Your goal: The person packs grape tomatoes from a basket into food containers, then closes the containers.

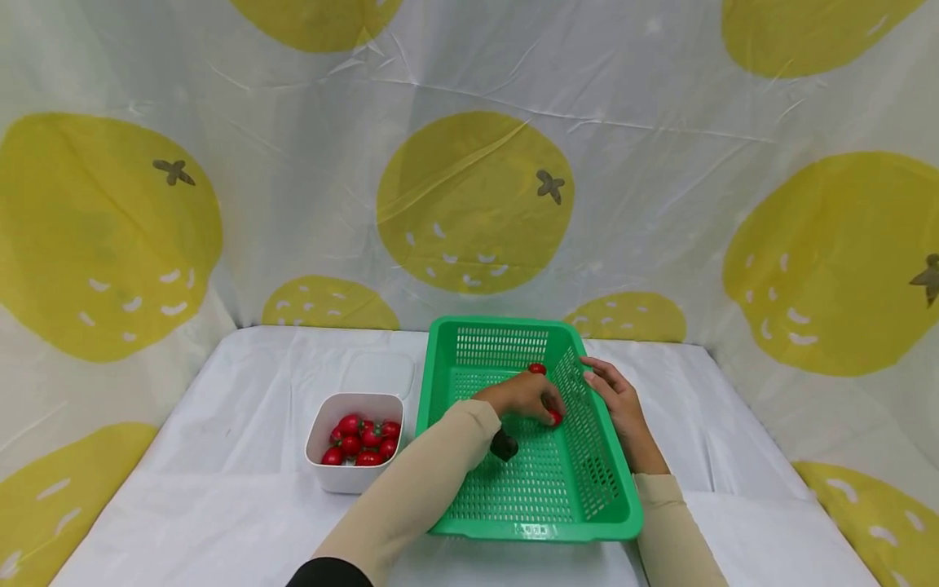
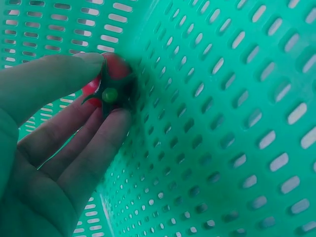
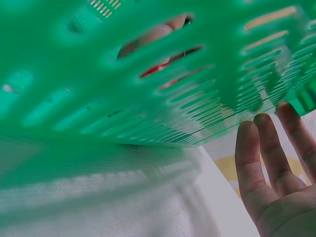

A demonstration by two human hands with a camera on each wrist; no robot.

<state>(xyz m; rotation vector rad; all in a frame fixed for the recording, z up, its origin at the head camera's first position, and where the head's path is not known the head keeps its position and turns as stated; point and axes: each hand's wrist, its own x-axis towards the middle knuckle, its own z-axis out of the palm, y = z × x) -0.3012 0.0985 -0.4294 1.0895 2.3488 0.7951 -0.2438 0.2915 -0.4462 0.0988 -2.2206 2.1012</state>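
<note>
Tomato (image 2: 117,67) pinched by left fingers (image 2: 96,155); only left wrist view shows its green stem (image 2: 109,95); right fingers (image 3: 249,153) straight.

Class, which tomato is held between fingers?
The tomato pinched by the left hand in the green basket; another tomato lies farther back inside, and the other tomatoes sit in the white container.

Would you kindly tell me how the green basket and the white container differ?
The green basket is larger than the white container. The green basket's walls are perforated, whereas the white container's look solid. The white container shows many tomatoes; the green basket, few. Both are open-topped.
</note>
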